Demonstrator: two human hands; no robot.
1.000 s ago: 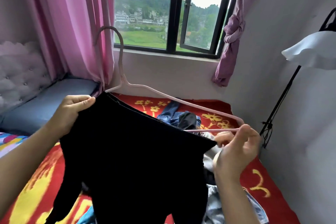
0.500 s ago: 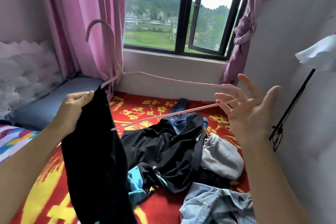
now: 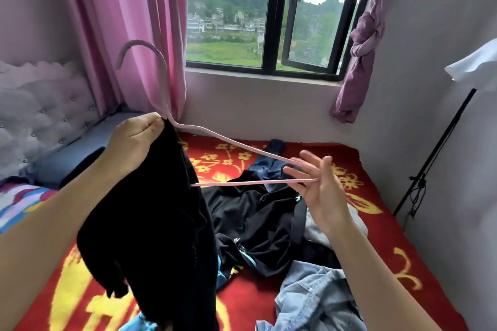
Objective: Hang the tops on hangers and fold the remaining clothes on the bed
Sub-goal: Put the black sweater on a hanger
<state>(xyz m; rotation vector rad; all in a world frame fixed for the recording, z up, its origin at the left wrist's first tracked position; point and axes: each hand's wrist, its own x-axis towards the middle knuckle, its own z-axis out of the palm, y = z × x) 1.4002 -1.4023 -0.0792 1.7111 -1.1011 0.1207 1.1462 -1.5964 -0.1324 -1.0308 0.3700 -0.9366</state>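
My left hand pinches the top edge of a black top together with the neck of a pink hanger. The top hangs bunched from that one end of the hanger, down past the frame's bottom edge. My right hand is spread with straight fingers at the hanger's far tip, which rests across the fingers. Below, on the red bed, lies a heap of clothes: a black garment, dark jeans, something grey and a light denim piece.
A tufted headboard and blue pillow stand at the left. Pink curtains flank the window. A black lamp stand with a white shade leans by the right wall.
The black top has slid off the hanger's right arm and now hangs bunched at my left hand. My right hand let go, opened, and came down to the hanger's tip.
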